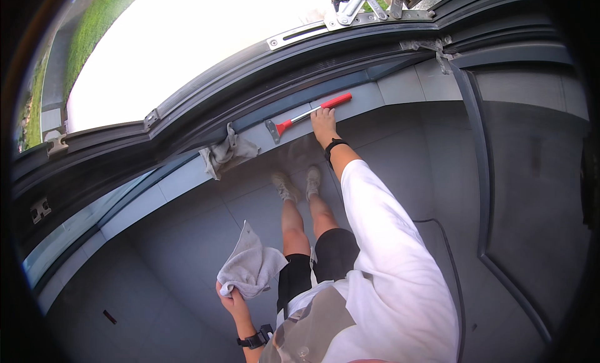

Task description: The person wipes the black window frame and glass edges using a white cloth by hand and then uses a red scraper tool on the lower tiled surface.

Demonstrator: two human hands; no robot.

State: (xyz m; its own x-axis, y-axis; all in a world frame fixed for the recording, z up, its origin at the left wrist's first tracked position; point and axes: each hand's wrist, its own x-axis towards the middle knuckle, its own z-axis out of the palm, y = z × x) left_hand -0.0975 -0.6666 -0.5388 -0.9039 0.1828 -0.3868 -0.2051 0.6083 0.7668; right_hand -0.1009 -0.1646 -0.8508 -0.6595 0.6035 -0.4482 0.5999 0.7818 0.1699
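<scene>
A grey cloth [253, 263] hangs bunched from my left hand [234, 303], whose fingers are closed on its lower edge. Reaching forward, my right hand [324, 124] has its fingers curled at the shaft of a scraper [337, 100] by the red grip. The scraper lies slantwise along the window ledge, with its flat grey head to the left. Part of its shaft is hidden behind my fingers. Left of the scraper head, a second grey cloth [228, 152] is draped over the ledge's front edge.
The pale tiled ledge [400, 87] runs below a dark window frame [206, 104]. Metal hinge hardware [362, 10] sits at the top of the frame. A dark-framed panel [478, 150] stands at the right. A thin cable [447, 244] trails across the grey floor [169, 250].
</scene>
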